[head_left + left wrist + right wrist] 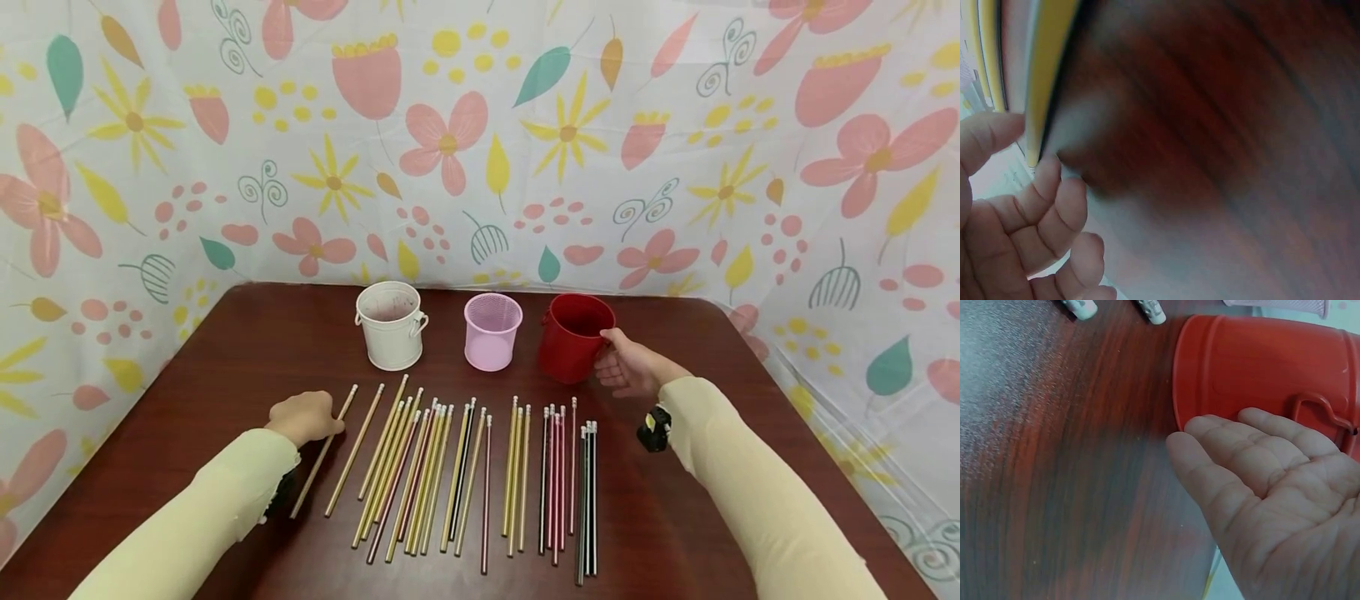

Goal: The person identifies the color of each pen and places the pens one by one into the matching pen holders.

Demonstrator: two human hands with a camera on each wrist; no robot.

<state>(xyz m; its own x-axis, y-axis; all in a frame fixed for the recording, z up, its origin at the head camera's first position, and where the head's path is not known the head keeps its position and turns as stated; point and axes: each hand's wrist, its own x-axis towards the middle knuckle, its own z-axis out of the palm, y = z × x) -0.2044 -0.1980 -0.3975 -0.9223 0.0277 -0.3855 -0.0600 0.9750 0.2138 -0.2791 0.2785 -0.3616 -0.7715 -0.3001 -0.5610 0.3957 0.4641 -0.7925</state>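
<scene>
In the head view, my left hand (306, 417) is at the leftmost gold pencil (321, 458), which lies on the table. The left wrist view shows the thumb on one side of the yellow pencil (1047, 69) and curled fingertips on the other, near its end. My right hand (633, 367) is at the right side of a red bucket (570, 346). Its thumb lies at the rim. In the right wrist view, the fairly straight fingers (1229, 440) rest along the red bucket's wall (1260, 362), by its handle.
A white bucket (393, 342) and a pink mesh cup (491, 337) stand left of the red bucket. Several gold pencils (386, 458), pink pencils (556, 483) and dark pencils (588, 508) lie in a row on the brown table (675, 517). Behind hangs a floral curtain (480, 108).
</scene>
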